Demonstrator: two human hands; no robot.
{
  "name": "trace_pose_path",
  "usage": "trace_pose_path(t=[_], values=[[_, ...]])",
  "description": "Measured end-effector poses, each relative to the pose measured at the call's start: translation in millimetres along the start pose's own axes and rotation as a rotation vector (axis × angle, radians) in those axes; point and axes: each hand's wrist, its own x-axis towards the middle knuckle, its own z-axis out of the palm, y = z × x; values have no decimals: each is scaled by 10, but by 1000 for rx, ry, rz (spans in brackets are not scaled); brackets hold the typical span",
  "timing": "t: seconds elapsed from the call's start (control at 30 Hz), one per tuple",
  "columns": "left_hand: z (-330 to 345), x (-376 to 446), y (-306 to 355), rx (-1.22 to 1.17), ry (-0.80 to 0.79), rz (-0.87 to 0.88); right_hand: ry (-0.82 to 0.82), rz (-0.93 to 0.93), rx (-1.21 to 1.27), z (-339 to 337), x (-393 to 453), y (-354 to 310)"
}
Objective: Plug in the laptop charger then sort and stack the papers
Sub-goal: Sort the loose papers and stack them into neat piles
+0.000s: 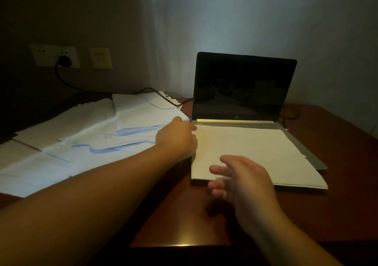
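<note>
Dim wall behind a wooden desk [337,143]; on it the open laptop [245,88] — dark screen, white sheets [251,155] covering its keyboard; left of the laptop, spread papers [81,139] and the cable [67,81] plugged into the socket [54,56]; left hand [178,139] rests at the sheets' left edge, finger state hidden; right hand [241,182] hovers before the laptop, fingers spread, empty.

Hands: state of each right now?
Left hand: at the edge of the paper on the laptop; grip cannot be told.
Right hand: open, holding nothing.
</note>
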Motion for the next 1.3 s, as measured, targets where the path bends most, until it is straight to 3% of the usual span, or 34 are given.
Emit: trace_pose_path(t=[0.17, 0.27, 0.4, 0.5, 0.8, 1.0, 1.13, 1.23, 1.3], values=[[-236, -47, -373, -61, 161, -57, -23, -247, -109, 416, 176, -185], [-372, -85, -623, -90, 247, -107, -104, -296, -209, 724, 347, -273], [-542, -145, -935, -141, 293, -204, -155, -331, -446, 1172, 627, -374], [-594, -137, -1178, -227, 368, -236, -150, -469, -680, 1434, 878, -416], [-552, 17, -1686, -854, 613, -295, -522, -797, -1358, 2034, 1335, -232], [-493, 28, -1757, -1207, 653, -494, -560, -735, -1492, 2193, 1492, -105], [-477, 8, -1710, -1136, 655, -432, -619, -614, -1650, 2306, 1426, -299], [-405, -15, -1650, -1126, 584, -414, -657, -411, -1734, 2425, 1425, -411], [-367, -16, -1624, -1105, 574, -415, -623, -432, -1680, 2396, 1428, -367]])
